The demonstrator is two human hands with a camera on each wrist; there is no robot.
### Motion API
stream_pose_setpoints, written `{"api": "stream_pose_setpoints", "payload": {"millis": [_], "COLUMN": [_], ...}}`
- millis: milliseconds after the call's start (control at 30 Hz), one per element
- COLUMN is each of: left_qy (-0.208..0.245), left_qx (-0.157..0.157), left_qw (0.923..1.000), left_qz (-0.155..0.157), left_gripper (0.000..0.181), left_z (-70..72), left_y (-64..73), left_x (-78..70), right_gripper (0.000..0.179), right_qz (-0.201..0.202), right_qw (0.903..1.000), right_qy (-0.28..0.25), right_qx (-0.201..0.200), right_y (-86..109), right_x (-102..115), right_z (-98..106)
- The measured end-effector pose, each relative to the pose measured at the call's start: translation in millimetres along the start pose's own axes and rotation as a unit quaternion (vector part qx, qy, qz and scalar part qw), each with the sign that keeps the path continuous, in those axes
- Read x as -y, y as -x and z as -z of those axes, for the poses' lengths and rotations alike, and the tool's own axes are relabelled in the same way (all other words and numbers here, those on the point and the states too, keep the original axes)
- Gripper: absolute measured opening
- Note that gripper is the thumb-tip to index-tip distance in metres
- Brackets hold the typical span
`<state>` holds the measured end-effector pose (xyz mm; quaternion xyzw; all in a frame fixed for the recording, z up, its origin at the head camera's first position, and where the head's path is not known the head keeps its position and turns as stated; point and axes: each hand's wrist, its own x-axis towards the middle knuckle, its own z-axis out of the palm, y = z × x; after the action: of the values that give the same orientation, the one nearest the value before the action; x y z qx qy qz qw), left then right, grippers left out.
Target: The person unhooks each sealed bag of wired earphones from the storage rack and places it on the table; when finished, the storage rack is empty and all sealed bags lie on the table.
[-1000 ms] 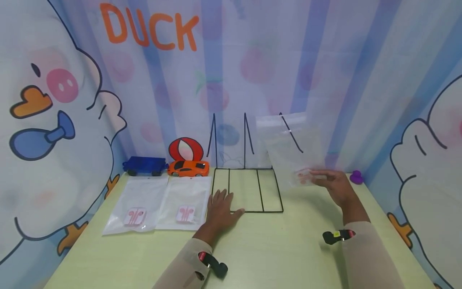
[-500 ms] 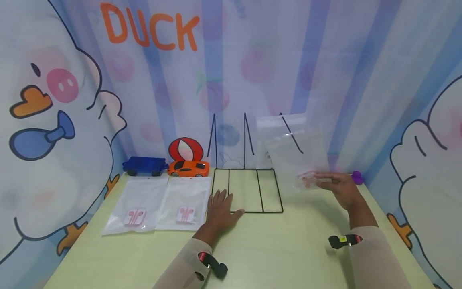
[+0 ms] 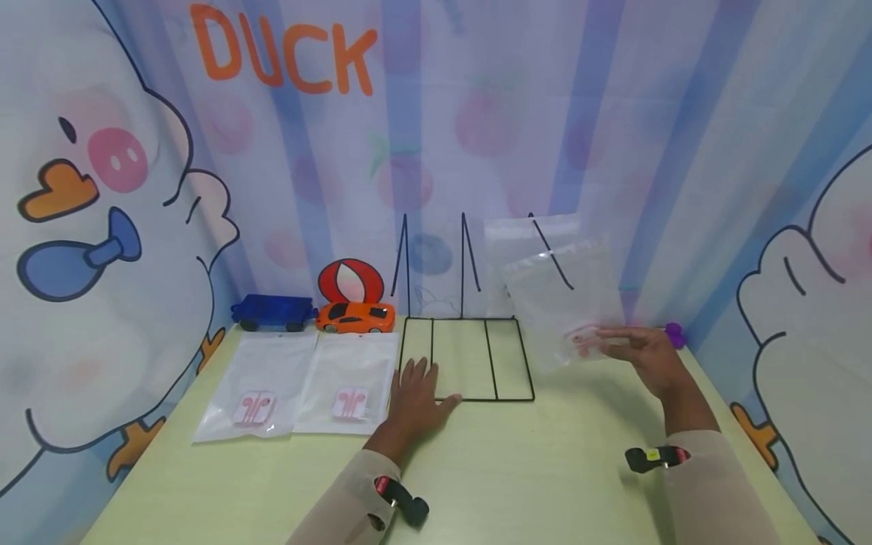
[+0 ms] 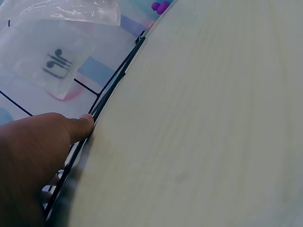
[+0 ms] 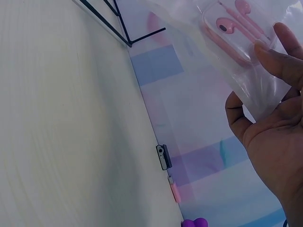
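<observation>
My right hand (image 3: 654, 363) pinches the lower right corner of a clear plastic bag (image 3: 562, 329), beside pink earphones (image 5: 232, 26) in a case inside it. This bag hangs tilted by the right hook of a black wire display rack (image 3: 490, 399), its top overlapping the hook. Behind it hangs a second bag (image 4: 28, 42) with dark earphones (image 4: 57, 64). My left hand (image 3: 415, 397) rests on the front left of the rack's base, fingers extended and thumb at the front wire.
Two similar bags, one left (image 3: 275, 367) and one right (image 3: 350, 363), lie flat left of the rack, with pink earphones inside. Behind them stand a blue toy wagon (image 3: 275, 312) and an orange toy car (image 3: 354, 318). A purple object (image 3: 674, 334) sits at the back right edge.
My right hand has moved right and slightly down, drawing the front bag's lower corner with it; that bag tilts more, away from the one behind. My left hand stays on the rack.
</observation>
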<state>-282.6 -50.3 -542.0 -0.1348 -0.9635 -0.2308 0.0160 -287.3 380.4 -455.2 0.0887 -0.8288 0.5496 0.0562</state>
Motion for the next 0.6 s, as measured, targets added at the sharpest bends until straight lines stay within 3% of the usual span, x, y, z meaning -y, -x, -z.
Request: {"api": "stream_pose_setpoints", "payload": {"millis": [267,333,600], "left_qy": [0.012,0.014,0.009], "left_qx": [-0.014,-0.016,-0.012], "left_qw": [0.9998,0.9998,0.9999], "left_qz": [-0.005,-0.006,-0.002], "left_gripper": [0.079,0.079,0.080], "left_z": [-2.9,-3.7,-4.5], "left_y": [0.5,0.4,-0.8], "left_x": [-0.4,0.0,0.9], "right_gripper": [0.026,0.025,0.032], "right_qz": [0.033,0.037,0.018], "right_qw": [0.9991,0.9992,0.9996], "right_qy": [-0.027,-0.011,0.020], "right_qx": [0.003,-0.001,-0.013], "right_y": [3.1,4.8,14.1], "right_x": [-2,-2,0], "right_z": [-2,-3,0]}}
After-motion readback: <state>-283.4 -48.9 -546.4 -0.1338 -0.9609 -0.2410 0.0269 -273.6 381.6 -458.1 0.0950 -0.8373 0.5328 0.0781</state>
